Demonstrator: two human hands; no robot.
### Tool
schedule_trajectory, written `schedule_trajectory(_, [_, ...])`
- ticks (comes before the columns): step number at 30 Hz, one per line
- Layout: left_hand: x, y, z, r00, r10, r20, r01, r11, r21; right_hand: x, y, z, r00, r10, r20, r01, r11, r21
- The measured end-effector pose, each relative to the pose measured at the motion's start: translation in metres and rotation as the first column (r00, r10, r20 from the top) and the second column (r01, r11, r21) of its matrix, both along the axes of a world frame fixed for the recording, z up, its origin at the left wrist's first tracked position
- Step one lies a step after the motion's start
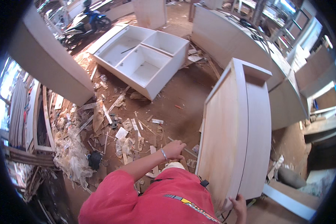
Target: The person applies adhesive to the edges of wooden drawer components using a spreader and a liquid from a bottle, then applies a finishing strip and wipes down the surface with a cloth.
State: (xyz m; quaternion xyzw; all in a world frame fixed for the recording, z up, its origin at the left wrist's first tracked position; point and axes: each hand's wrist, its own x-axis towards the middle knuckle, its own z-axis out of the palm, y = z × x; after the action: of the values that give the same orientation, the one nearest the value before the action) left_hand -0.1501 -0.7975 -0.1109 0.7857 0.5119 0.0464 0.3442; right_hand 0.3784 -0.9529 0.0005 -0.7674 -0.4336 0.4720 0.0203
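Note:
On my right stands a long pale wooden cabinet (222,138), tilted in view, with a lighter whitish side panel (254,142) and a short raised board (257,71) at its far end. My right hand (239,206) grips the near end of this cabinet, fingers bent at its lower corner. In front of my torso, my left hand (174,150) is held with its fingers curled closed, a metal bracelet (163,154) at the wrist. Whatever those fingers may hold is hidden. Neither hand touches the loose scraps on the ground.
A white open cabinet (164,76) with several compartments lies ahead on the dirt floor. A tall panel (50,61) leans at left; a large cabinet (246,56) stands at far right. Wood offcuts and crumpled plastic (74,161) litter the left. A motorbike (86,24) is parked behind.

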Motion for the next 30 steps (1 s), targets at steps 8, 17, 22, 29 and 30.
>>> schedule_trajectory(8, [0.031,0.007,0.016,0.998,-0.025,-0.065,0.011,0.980,-0.196,-0.046,0.021,0.032,0.958,0.018,0.286,-0.048,0.994,0.099])
schedule_trajectory(17, [0.042,0.026,-0.006,0.989,-0.115,-0.089,0.090,0.966,-0.243,-0.054,0.056,0.018,0.954,0.027,0.300,-0.121,0.947,0.299])
schedule_trajectory(22, [0.041,0.053,-0.003,0.988,-0.081,0.134,0.114,0.959,-0.261,-0.082,0.051,-0.001,0.906,-0.093,0.413,-0.043,0.950,0.309])
schedule_trajectory(29, [0.072,0.150,0.064,0.932,-0.258,0.255,0.243,0.966,0.089,-0.085,0.077,-0.004,0.857,-0.060,0.511,-0.121,0.941,0.315])
schedule_trajectory(30, [0.075,0.164,0.072,0.928,-0.276,0.250,0.253,0.960,0.121,-0.087,0.094,-0.007,0.845,-0.067,0.531,-0.165,0.911,0.378])
